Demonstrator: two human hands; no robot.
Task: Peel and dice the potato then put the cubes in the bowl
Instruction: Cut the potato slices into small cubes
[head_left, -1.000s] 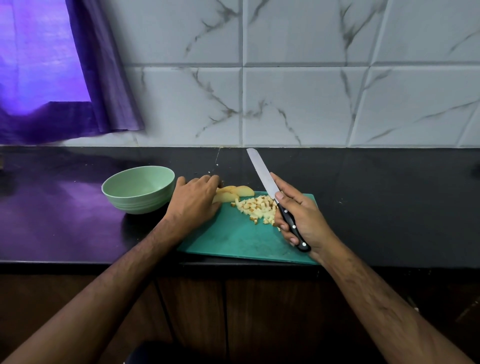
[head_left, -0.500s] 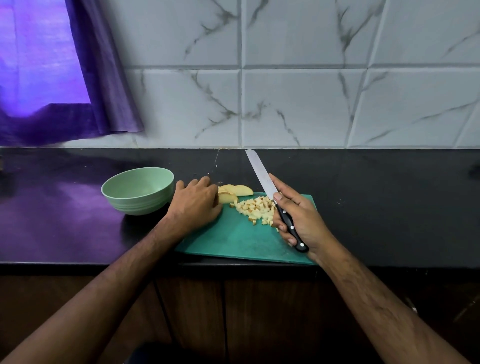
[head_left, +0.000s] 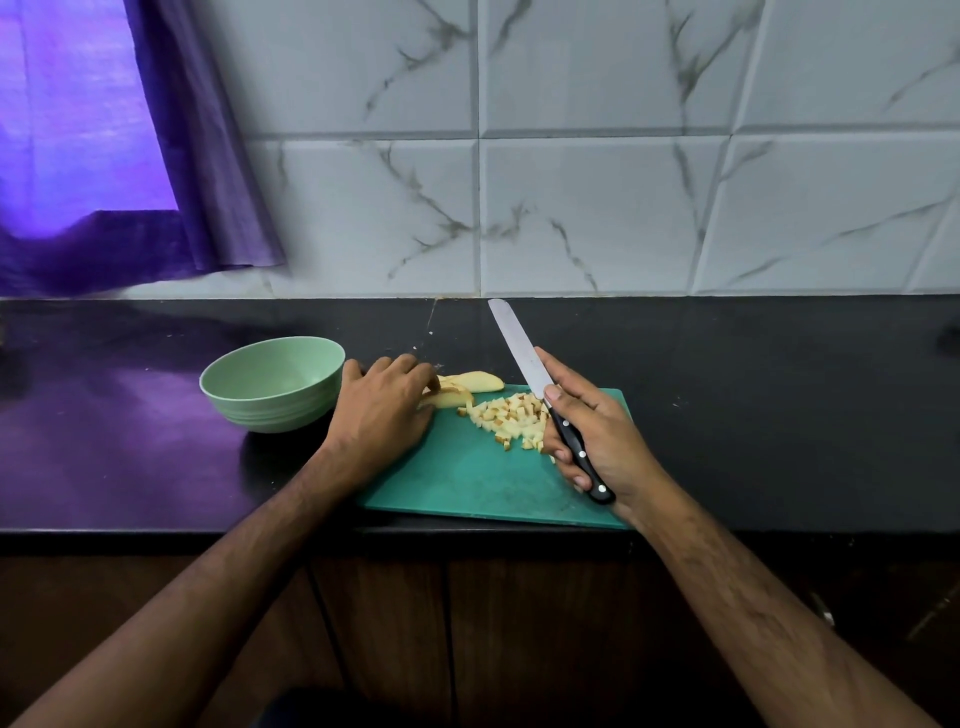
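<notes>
So the potato is mostly done at this point. There's a loose pile of small pale cubes (head_left: 511, 418) sitting on the far half of the green cutting board (head_left: 467, 483), some with browner edges showing (could be bits of skin, can't really tell). At the board's far left corner there are a few uncut potato slices (head_left: 462, 391), long and curved, pale yellow, stacked kind of overlapping. 1 of them pokes out past the back edge of the board.

The bowl (head_left: 272, 384) is a light green one with ridges around the lower outside, and it looks empty from here. It sits on the counter just left of the board, right beside the left wrist.

The counter (head_left: 779, 415) is black and shiny, with a purple glow reflecting on its left side from the purple curtain (head_left: 171, 171) hanging in the top left. Behind it is a wall of big white tiles (head_left: 597, 208) with grey marble veins. Below the counter edge you can see dark wood cupboard doors.

Left hand (head_left: 382, 415) is palm down at the left end of the board, fingers curled, with the fingertips resting on the near slice. Right hand (head_left: 592, 436) is wrapped tight around the black riveted handle of a knife (head_left: 519, 353), thumb up by the base of the blade. The blade points away and to the left, out over the counter past the cubes, lifted clear of the pile.
</notes>
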